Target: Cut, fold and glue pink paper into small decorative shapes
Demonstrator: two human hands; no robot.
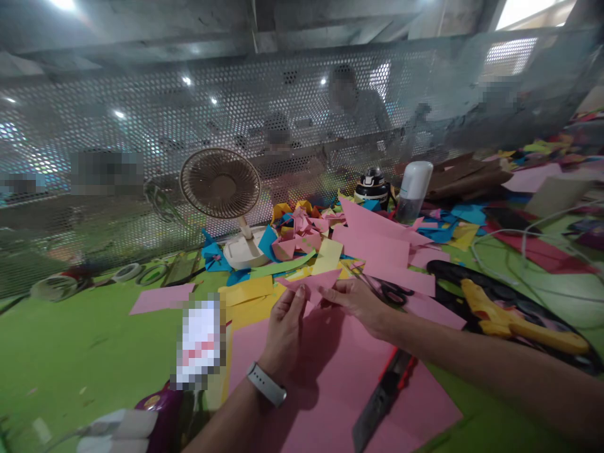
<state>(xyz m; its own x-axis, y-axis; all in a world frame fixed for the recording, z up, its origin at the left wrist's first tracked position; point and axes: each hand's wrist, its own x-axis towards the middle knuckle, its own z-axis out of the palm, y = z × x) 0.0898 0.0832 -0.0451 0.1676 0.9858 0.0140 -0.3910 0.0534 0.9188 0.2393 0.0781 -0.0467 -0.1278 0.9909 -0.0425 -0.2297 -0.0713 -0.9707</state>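
Both hands pinch one small folded piece of pink paper (317,284), held just above a large pink sheet (264,390). My left hand (286,313), with a grey watch band on its wrist, closes on the paper's left and lower edge. From the other side, my right hand (352,301) grips it between thumb and fingers. A red and black box cutter (383,393) lies on the pink sheet, blade toward me. Right behind my right hand rest black-handled scissors (394,292). Yellow sheets (250,299) stick out beneath the left of the pink sheet.
A desk fan (221,185) stands behind heaped coloured paper pieces (302,233). A yellow glue gun (514,318) lies on a black tray (441,270) at right. Tape rolls (153,274) sit left. A perforated screen (292,94) borders the green table (94,340), with people beyond.
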